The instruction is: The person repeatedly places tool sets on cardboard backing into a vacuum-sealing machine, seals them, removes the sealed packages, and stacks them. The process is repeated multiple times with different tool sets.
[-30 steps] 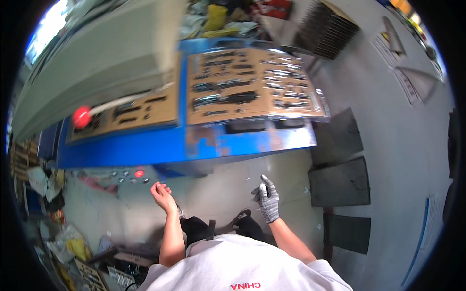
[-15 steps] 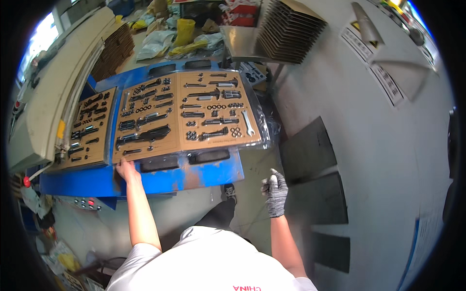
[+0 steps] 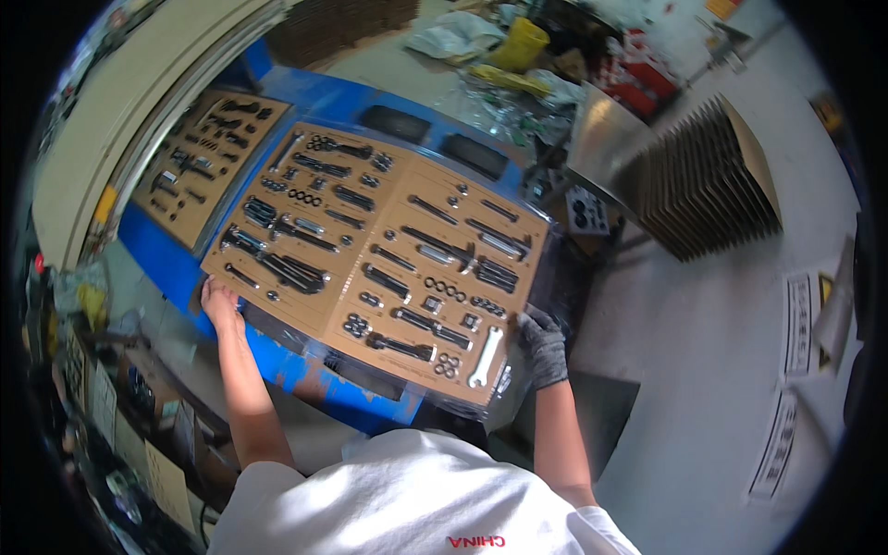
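Observation:
A wide brown cardboard sheet (image 3: pixel 344 277) lies tilted before me on a blue machine table (image 3: pixel 287 379). Black bolts, nuts and rings sit on it in groups under clear film, with a silvery open-ended wrench (image 3: pixel 485 357) near its right end. My bare left hand (image 3: pixel 220 302) grips the sheet's near left corner, thumb on top. At the right end, my right hand (image 3: pixel 543 348), in a grey knitted glove, closes on the edge of the sheet and its film; some of its fingertips are hidden. A similar loaded sheet (image 3: pixel 205 166) lies further left.
A long cream machine beam (image 3: pixel 139 120) runs along the left. Stacked cardboard (image 3: pixel 708 180) stands on a metal table (image 3: pixel 606 129) at the back right. Yellow and white bags (image 3: pixel 520 46) lie on the floor behind. A grey wall (image 3: pixel 684 370) rises at right.
My gloved right hand has come up to the sheet's right edge. The view has turned, and the sheet appears closer and more tilted. My left hand stays at the near left corner.

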Demonstrator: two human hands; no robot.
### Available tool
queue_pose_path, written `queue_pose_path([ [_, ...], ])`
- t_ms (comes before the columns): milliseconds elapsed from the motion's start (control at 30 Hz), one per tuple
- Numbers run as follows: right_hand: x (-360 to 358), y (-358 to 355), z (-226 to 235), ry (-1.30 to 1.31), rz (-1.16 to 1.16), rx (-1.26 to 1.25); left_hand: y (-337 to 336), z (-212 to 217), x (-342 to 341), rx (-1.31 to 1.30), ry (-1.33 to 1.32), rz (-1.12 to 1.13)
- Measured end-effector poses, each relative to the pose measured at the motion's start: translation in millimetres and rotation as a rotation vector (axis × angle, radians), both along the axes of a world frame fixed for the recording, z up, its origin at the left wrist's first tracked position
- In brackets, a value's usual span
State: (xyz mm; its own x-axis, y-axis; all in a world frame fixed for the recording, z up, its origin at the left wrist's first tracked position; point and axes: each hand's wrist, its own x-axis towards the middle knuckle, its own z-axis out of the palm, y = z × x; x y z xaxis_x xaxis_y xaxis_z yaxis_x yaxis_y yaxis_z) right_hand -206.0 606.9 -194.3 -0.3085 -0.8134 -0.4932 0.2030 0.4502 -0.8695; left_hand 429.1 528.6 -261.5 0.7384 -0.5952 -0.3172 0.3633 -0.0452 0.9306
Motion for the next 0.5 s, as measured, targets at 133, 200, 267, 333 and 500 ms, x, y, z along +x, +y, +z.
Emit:
queue_pose_path([
  [133,-20.4,-47.4,34.0,0.199,0.123,-0.259,76.0,22.9,-30.0,-0.013,-0.107,0.032],
  [200,-45.9,-96.2,46.9,0.259,0.317,-0.419,132.5,40.9,-73.6,0.128,-0.100,0.089],
  [267,-68.1,-169.8,50.7,0.226,0.484,-0.426,181.2,56.6,-142.4,0.147,-0.097,0.153],
  [333,-69.9,-264.5,49.6,0.464,0.676,-0.502,209.7,73.2,-212.6,0.187,-0.022,0.243],
  [500,33.8,-415.0,69.8,1.338,1.029,-0.530,220.2,107.5,-378.0,0.243,0.181,0.384],
])
